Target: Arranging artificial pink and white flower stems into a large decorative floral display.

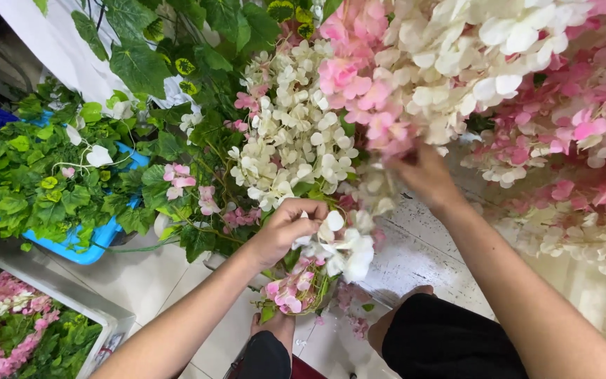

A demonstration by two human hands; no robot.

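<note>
My left hand (285,228) is closed around a strand of artificial white flowers (341,245) that trails down to a pink cluster (292,291) above my knees. My right hand (426,175) reaches up into a hanging mass of pink and white blossoms (387,91), its fingers partly hidden among the petals and pinching a stem there. A cream-white flower bunch (292,140) hangs between the two hands. My knee in black cloth (447,340) shows at the bottom.
A blue plastic tub (85,245) filled with green artificial leaves (43,182) stands at the left. A pale crate (71,298) with pink flowers sits at the lower left. Large green vine leaves (142,63) hang at the top. White floor tiles (422,260) lie below.
</note>
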